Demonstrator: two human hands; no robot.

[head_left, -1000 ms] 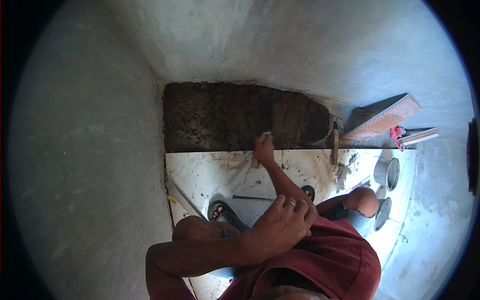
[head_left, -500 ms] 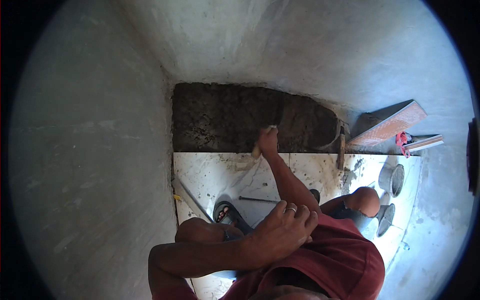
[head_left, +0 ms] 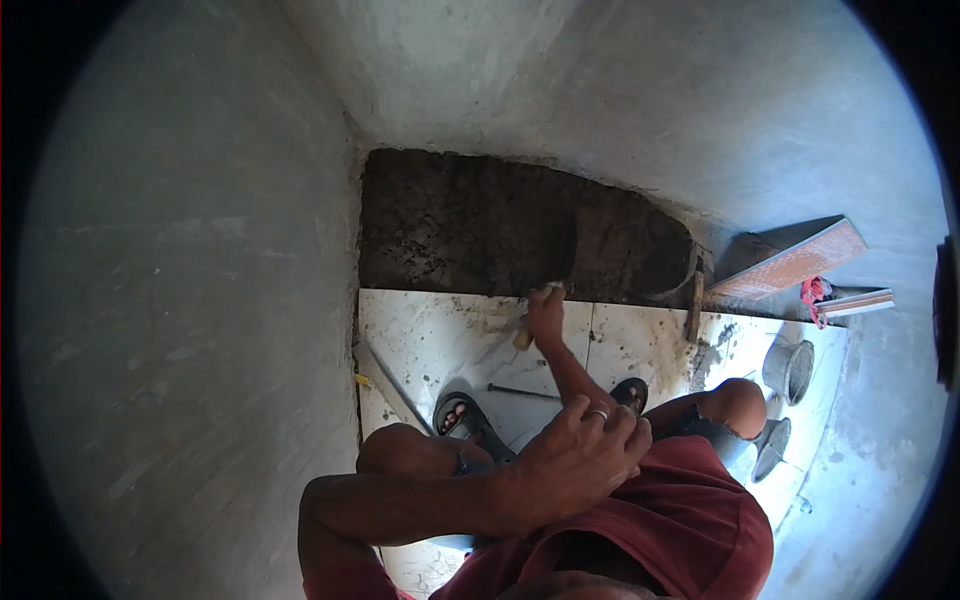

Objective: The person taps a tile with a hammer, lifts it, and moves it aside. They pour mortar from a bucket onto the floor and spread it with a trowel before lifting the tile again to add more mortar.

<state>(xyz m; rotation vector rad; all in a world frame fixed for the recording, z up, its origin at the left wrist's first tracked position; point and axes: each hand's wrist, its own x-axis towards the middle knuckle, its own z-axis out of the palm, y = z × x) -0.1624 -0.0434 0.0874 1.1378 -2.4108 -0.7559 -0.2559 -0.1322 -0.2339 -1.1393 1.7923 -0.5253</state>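
Observation:
My right hand (head_left: pixel 545 317) is closed around the light wooden handle (head_left: pixel 522 339) of a tool, near the edge of the tiles. The tool's dark blade lies over the dark wet mortar (head_left: pixel 450 225) and is hard to tell from it. My left hand (head_left: pixel 592 450), with a ring on one finger, is at my right arm, above the red shirt (head_left: pixel 670 510). Its fingers are bent but apart, and nothing shows in them. White marbled tiles (head_left: pixel 440 335) border the mortar.
A hammer (head_left: pixel 696 300) lies at the mortar's right end. Beyond it are a leaning tile piece (head_left: pixel 800 260), a red strap (head_left: pixel 814 298) and a tile strip (head_left: pixel 855 303). Two round containers (head_left: pixel 790 372) (head_left: pixel 771 450) stand at the right. A dark rod (head_left: pixel 522 392) lies between my feet. Walls rise left and ahead.
My right hand has drawn back with the tool from over the mortar to the tile edge. My left hand stays bent near my right arm. The view has shifted slightly.

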